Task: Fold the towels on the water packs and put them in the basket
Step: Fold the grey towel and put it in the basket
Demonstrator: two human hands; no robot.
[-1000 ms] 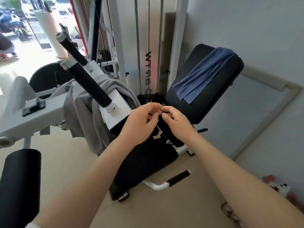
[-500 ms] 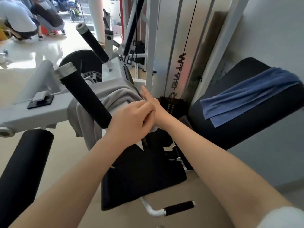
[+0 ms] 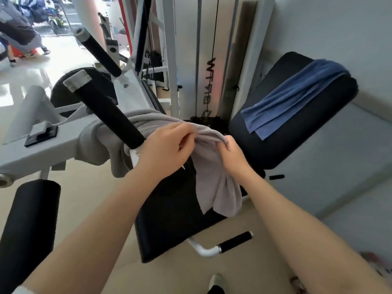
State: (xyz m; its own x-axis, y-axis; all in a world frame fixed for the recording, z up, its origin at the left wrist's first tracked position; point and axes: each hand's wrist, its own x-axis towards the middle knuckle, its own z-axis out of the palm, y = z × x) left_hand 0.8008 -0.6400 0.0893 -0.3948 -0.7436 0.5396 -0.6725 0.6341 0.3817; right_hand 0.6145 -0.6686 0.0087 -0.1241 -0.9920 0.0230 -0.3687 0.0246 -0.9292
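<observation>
Two hands [image 3: 167, 148] on grey towel [image 3: 214, 175]

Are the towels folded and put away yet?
Not yet. Nothing looks folded. Both hands, left hand and right hand, grip the grey towel draped on the gym machine. The blue towel lies untouched on the black pad. No basket shows.

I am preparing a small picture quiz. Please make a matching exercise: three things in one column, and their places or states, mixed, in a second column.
Things:
1. grey towel
2. blue towel
3. black handle

States:
A. lies alone on the slanted backrest pad
B. sticks out below the seat pad, untouched
C. pinched by left hand and right hand

Pairs: 1-C, 2-A, 3-B
</observation>
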